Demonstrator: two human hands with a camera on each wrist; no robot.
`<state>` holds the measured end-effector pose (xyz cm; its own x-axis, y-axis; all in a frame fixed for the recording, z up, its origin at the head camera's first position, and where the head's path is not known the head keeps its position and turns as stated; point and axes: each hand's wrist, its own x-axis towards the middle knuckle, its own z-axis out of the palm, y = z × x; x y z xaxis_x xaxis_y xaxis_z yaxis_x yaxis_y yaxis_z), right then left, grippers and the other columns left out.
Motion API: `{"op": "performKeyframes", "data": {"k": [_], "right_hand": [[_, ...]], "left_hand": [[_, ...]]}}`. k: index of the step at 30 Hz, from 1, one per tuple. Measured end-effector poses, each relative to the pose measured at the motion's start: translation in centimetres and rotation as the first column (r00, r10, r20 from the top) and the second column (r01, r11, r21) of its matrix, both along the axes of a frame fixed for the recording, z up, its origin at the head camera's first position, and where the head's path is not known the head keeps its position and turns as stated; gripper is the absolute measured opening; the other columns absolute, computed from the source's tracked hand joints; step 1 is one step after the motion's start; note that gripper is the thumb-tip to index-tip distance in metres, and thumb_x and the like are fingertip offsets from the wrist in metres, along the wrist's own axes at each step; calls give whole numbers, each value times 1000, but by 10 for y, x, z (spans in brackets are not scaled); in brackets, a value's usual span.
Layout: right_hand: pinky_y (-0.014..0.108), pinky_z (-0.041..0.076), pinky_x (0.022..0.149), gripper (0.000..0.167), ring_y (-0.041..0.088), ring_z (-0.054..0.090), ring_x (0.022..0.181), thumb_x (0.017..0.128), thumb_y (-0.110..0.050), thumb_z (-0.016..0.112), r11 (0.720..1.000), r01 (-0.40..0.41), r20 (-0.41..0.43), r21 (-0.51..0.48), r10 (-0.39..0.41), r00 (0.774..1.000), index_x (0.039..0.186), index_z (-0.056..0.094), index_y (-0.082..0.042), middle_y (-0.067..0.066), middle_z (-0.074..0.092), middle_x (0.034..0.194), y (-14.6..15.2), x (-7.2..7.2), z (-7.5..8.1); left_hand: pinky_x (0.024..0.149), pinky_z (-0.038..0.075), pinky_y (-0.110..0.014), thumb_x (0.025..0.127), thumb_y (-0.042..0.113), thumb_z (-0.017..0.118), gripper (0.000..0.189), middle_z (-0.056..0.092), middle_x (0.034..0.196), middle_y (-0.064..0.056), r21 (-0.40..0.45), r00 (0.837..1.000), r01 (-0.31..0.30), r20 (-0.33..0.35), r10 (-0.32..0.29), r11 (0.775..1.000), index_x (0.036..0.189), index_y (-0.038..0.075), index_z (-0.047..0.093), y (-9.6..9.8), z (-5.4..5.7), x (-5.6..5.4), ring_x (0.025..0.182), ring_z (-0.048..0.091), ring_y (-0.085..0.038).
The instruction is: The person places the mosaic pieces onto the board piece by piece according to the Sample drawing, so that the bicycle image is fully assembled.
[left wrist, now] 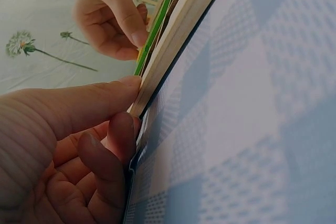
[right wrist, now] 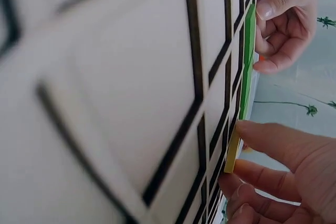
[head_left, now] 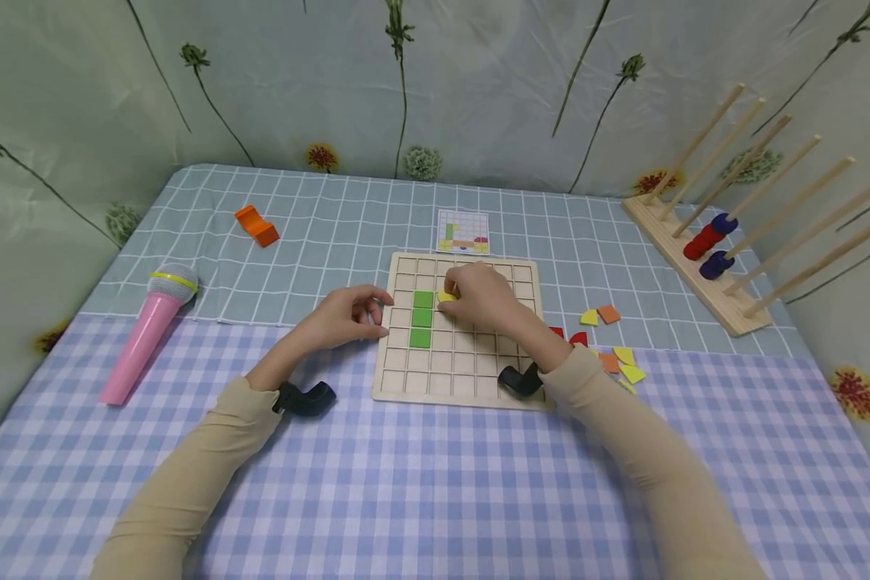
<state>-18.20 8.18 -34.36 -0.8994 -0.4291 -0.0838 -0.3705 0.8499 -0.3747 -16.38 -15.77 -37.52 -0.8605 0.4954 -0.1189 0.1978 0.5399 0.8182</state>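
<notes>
A pale wooden grid board (head_left: 453, 387) lies on the table, with several green square tiles (head_left: 421, 317) in a column in its left part. My right hand (head_left: 482, 296) is over the board and pinches a yellow tile (right wrist: 232, 150) between thumb and fingers, just right of the top green tile. At the board's left edge, my left hand (head_left: 348, 316) touches the rim with its thumb and fingertips spread apart and loosely bent. A small pattern card (head_left: 463, 231) with a coloured grid drawing lies behind the board.
Right of the board lie loose yellow, orange and red pieces (head_left: 609, 362), partly hidden by the right sleeve. A wooden peg stand (head_left: 696, 266) with red and blue beads stands at the far right. At left are a pink toy microphone (head_left: 148, 330) and an orange block (head_left: 257, 225).
</notes>
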Motion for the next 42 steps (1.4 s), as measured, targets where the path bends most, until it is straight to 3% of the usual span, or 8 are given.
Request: {"op": "performKeyframes", "data": {"k": [6,11,18,24,31,36,42], "right_hand": [[29,45,67,22,17,55,73,81,-26,70,1000,10,4,-15,-10,1000,89,66,-6,5,67,84,-3,-1,1],[30,48,73,22,16,55,74,81,-19,70,999,-16,24,-49,17,1000,96,70,-3,8,67,82,-4,1,0],[32,50,78,24,19,56,80,82,-9,65,997,-53,-3,-60,53,999,104,69,0,12,69,89,-1,5,0],[33,51,82,26,21,62,87,80,-4,63,993,-49,27,-111,53,998,105,69,2,14,71,96,4,7,1],[31,51,77,29,20,64,83,80,-3,62,987,-43,76,-155,55,996,108,67,2,15,71,99,10,12,7],[26,49,70,26,18,63,77,84,-5,59,985,-52,54,-162,62,997,107,68,2,14,71,97,19,18,12],[25,46,63,25,17,59,69,86,-10,62,992,-6,36,-125,11,999,108,68,0,14,71,96,46,26,16]], "left_hand": [[56,39,-20,78,8,72,40,59,84,-7,-7,1000,-4,-8,4,1000,115,4,57,0,1,0,60,47,-8],[56,39,-20,79,8,72,40,59,85,-8,-9,1000,1,-11,-1,1000,116,3,57,0,1,0,60,47,-9],[56,39,-20,79,9,72,40,59,84,-8,-5,1000,1,-11,-1,1000,116,3,57,-1,0,0,59,46,-8],[55,39,-20,79,8,72,40,59,84,-10,8,1000,13,-20,-13,1000,116,1,57,-1,0,-1,58,47,-7],[55,39,-20,80,8,71,40,59,84,-9,6,1000,12,-24,-12,1000,116,1,56,0,-1,-3,58,47,-7],[55,39,-20,79,7,71,41,59,84,-9,0,1000,9,-25,-9,1000,116,1,56,0,0,-1,58,47,-8],[56,40,-20,79,7,71,41,59,84,-8,-13,1000,5,-20,-6,1000,117,1,56,1,2,-1,59,47,-8]]}}
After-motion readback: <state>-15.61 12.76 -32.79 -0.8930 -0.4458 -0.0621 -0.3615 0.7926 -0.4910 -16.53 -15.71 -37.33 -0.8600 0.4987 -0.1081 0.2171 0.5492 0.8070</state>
